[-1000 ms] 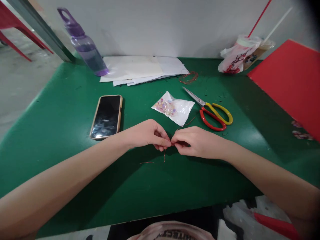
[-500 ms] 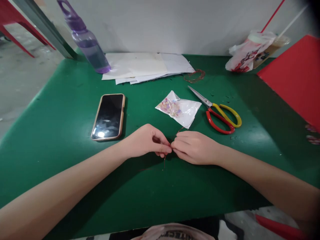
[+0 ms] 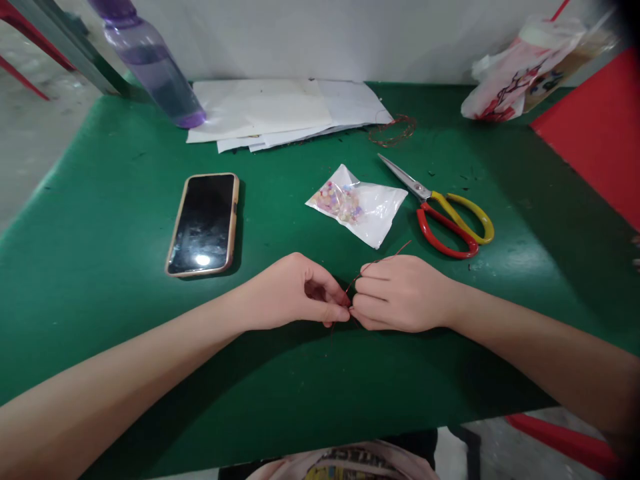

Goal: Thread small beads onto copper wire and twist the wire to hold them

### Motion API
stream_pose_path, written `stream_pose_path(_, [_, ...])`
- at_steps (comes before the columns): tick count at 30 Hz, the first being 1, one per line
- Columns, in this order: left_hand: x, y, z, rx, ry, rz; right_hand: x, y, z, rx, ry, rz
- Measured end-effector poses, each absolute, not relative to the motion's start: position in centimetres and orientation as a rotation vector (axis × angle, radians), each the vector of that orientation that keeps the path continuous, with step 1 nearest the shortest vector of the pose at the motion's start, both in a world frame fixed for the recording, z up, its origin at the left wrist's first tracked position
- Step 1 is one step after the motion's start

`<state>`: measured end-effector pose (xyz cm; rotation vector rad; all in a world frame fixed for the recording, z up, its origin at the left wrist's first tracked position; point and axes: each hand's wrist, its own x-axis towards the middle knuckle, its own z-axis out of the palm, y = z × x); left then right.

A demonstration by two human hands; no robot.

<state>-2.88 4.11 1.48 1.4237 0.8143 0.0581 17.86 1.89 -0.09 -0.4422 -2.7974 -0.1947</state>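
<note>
A thin reddish-brown wire [image 3: 401, 249] runs between my hands, its upper end sticking up past the knuckles on the right. My left hand [image 3: 305, 293] pinches the wire between thumb and fingertips. Fingers curled and palm down, my right hand [image 3: 405, 293] grips the same wire, its fingertips meeting those of the left. Just beyond them lies a small clear and white packet [image 3: 357, 205] of colourful beads. Scissors [image 3: 433, 207] with one red and one yellow handle rest to its right, blades partly hidden by nothing and pointing away.
A phone [image 3: 204, 224] lies at the left on the green table [image 3: 280, 413]. Behind are a purple water bottle [image 3: 155, 73], white papers [image 3: 280, 110], a coil of wire [image 3: 393, 131] and bagged drink cups [image 3: 523, 73]. A red object [image 3: 600, 127] stands at the right.
The view has shifted, so table objects sit slightly higher in it. The wire's free end now extends farther up and right over my right hand. Both hands still meet at the fingertips.
</note>
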Motion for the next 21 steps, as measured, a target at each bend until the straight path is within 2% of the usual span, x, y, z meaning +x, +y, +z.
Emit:
stream_pose_path(11, [-2.6, 3.5, 0.9, 1.503, 0.798, 0.086, 17.8, 1.5, -0.2, -0.462, -2.748, -0.176])
stream_pose_path(21, [-2.4, 3.4, 0.8, 1.361, 0.769, 0.076, 17.8, 1.2, -1.1, -0.484, -2.690, 0.206])
